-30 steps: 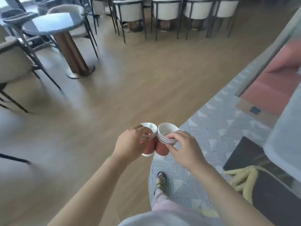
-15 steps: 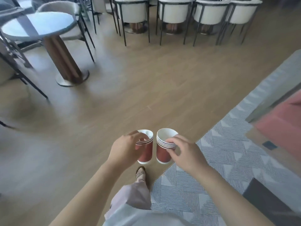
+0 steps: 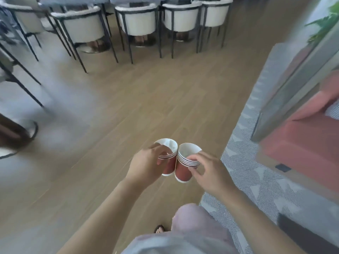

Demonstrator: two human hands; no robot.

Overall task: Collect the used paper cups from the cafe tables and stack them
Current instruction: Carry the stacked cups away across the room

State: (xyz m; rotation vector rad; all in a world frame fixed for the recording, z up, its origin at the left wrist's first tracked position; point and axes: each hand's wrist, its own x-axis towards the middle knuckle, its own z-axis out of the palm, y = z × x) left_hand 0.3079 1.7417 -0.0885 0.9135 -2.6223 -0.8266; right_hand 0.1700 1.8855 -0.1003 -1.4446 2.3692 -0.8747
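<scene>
I carry two short stacks of red paper cups with white insides, held upright side by side in front of my body over the wooden floor. My left hand (image 3: 146, 165) grips the left stack (image 3: 169, 165) around its striped rims. My right hand (image 3: 207, 171) pinches the right stack (image 3: 183, 171) at its rims with thumb and fingers. The two stacks touch each other at the sides. Both top cups look empty.
A row of white chairs with black legs (image 3: 139, 22) stands ahead across the wooden floor (image 3: 146, 99). A table base (image 3: 16, 131) and chair legs are at the left. A patterned grey rug (image 3: 256, 180), a glass partition (image 3: 293, 85) and a pink sofa (image 3: 302, 143) lie to the right.
I have walked forward and turned; the row of white chairs is closer and the round table has slid off to the left. Both hands still hold the cup stacks together.
</scene>
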